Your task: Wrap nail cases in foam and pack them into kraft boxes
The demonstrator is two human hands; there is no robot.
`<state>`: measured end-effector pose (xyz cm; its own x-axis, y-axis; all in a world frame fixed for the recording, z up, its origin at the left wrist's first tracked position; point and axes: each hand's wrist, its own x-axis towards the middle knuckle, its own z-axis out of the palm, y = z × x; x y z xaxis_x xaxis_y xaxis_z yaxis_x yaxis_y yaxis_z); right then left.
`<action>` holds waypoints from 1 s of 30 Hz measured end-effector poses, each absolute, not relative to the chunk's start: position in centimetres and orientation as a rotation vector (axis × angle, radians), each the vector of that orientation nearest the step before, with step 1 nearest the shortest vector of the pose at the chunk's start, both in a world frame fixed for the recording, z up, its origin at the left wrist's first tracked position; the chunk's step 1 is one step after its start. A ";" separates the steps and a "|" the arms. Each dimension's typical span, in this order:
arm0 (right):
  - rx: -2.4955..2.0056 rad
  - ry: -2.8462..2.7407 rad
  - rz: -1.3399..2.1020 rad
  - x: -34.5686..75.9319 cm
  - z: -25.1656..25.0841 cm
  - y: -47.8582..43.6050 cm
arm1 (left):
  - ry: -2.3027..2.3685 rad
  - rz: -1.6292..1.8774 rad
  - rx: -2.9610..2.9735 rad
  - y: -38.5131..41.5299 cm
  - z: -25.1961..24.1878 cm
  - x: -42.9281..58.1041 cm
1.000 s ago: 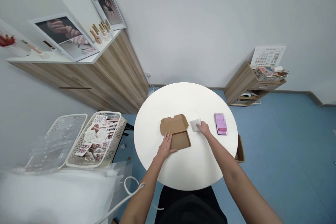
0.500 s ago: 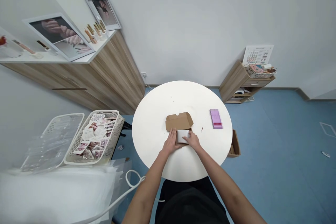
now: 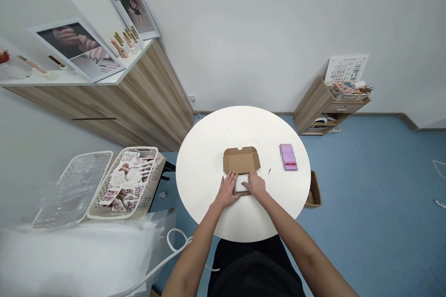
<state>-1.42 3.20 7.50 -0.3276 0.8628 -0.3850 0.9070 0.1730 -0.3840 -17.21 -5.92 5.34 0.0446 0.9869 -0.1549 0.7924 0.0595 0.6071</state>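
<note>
White packet point(image 3: 241, 182) has moved off the bench point(image 3: 198, 171) and now lies in the base of the open kraft cardboard mailer box point(image 3: 241, 160). Left hand point(image 3: 228, 190) and right hand point(image 3: 256, 184) press flat against it from either side, fingers spread, neither clearly gripping.

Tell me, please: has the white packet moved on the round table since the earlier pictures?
Yes. The white packet moved left across the round table, from beside the cardboard box into its open base, between the left hand and right hand.
</note>
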 end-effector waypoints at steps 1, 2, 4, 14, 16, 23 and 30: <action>1.876 2.341 -0.921 -0.8 7.6 3.9 | 1.848 0.533 1.735 -6.0 5.6 -17.4; 2.002 2.311 -0.995 -0.1 7.7 4.9 | 1.919 0.631 1.655 -6.0 5.9 -17.8; 2.239 2.170 -1.191 1.1 7.8 7.2 | 2.052 0.836 1.341 -5.2 6.3 -18.9; 2.082 1.787 -1.829 -0.4 9.7 14.7 | 1.884 0.881 0.636 2.8 8.6 -22.6; 2.028 1.832 -1.825 -0.6 10.6 15.0 | 1.860 0.866 0.680 2.9 9.2 -22.6; 1.789 2.215 -1.535 1.3 13.2 12.5 | 1.876 0.928 0.966 -0.1 9.6 -21.0; 1.764 2.430 -1.392 3.1 13.7 6.9 | 1.843 1.169 1.130 -4.7 8.8 -17.6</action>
